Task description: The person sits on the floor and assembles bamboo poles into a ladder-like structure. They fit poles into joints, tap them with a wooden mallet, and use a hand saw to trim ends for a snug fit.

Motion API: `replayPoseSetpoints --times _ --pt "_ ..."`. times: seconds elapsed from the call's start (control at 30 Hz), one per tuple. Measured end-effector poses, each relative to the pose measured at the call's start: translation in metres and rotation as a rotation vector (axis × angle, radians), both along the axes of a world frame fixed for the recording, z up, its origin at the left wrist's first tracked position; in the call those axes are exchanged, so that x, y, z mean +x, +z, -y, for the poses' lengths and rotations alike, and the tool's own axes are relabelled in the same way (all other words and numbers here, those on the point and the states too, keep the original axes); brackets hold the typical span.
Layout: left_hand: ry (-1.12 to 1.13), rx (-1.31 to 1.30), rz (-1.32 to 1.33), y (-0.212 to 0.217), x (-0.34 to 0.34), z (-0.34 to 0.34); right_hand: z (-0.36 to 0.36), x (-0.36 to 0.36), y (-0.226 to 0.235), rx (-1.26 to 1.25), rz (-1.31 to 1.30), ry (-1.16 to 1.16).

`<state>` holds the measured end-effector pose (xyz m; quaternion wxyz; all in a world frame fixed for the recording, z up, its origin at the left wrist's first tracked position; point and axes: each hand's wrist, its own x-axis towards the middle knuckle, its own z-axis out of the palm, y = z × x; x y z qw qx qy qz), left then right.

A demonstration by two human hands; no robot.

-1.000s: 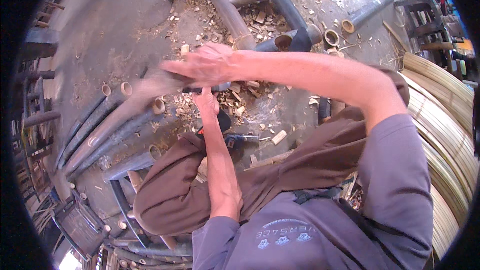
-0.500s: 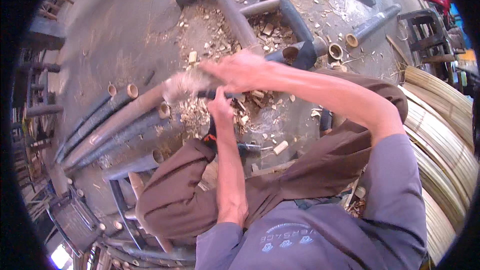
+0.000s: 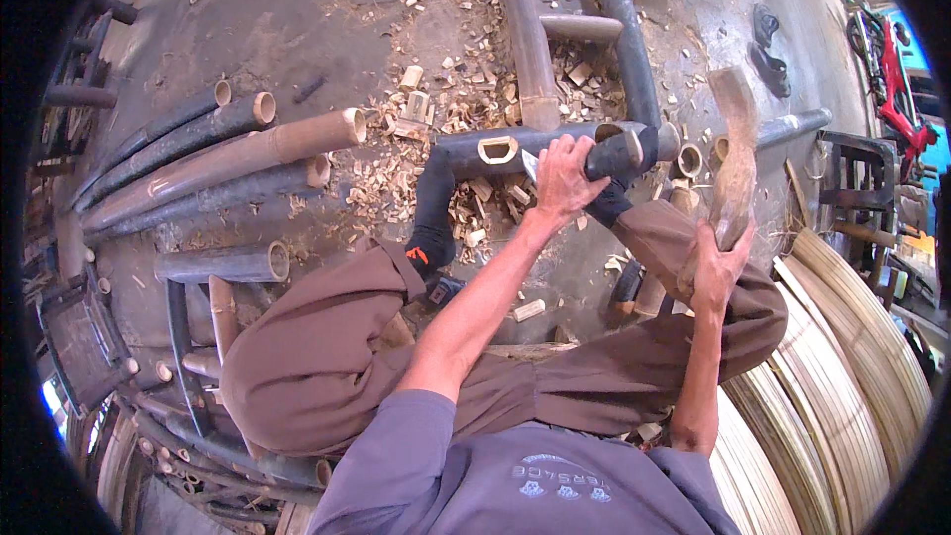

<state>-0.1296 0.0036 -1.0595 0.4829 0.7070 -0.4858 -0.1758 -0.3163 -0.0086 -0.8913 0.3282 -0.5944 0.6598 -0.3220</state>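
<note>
My left hand (image 3: 565, 178) is closed around a chisel (image 3: 616, 156), its dark handle pointing right and its pale blade tip at the dark bamboo pole (image 3: 464, 151). Just left of the blade, the pole has a cut opening (image 3: 498, 151) with a pale rim. Whether the blade touches the pole I cannot tell. Off to the right, my right hand (image 3: 720, 263) grips the lower end of a worn wooden mallet (image 3: 733, 163), raised upright over my right knee. My feet in black socks (image 3: 432, 198) are at the pole, one on either side of the opening.
Wood chips (image 3: 475, 59) cover the floor around the pole. A joined bamboo frame (image 3: 525, 40) lies beyond it. Several bamboo poles (image 3: 267, 154) are at the left, and bundled pale strips (image 3: 822, 376) at the right. A red object (image 3: 894, 89) stands far right.
My right hand has swung the mallet from the left, across my left hand, out to the right. My left hand with the chisel has moved right. The view has shifted.
</note>
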Motion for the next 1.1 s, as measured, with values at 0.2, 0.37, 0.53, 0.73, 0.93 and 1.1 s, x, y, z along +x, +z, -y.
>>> replayPoseSetpoints --times 0.2,0.37,0.53,0.73,0.93,1.1 --pt "0.070 0.043 -0.004 -0.028 0.009 0.011 0.002 -0.020 -0.021 -0.136 -0.120 0.046" --pt "0.020 -0.036 -0.086 -0.033 0.021 0.013 0.009 -0.004 -0.018 -0.176 -0.022 -0.038" --pt "-0.041 0.048 -0.293 -0.019 0.029 0.014 -0.001 0.044 -0.058 -0.200 0.123 -0.126" --pt "-0.043 0.116 -0.215 -0.020 0.035 0.009 -0.003 0.055 -0.061 0.097 0.094 0.157" --pt "-0.107 0.213 -0.256 -0.031 0.035 0.003 -0.016 0.052 -0.103 0.290 0.007 0.195" --pt "-0.130 -0.029 0.051 -0.009 0.027 0.003 -0.022 0.029 -0.080 0.139 0.080 0.060"
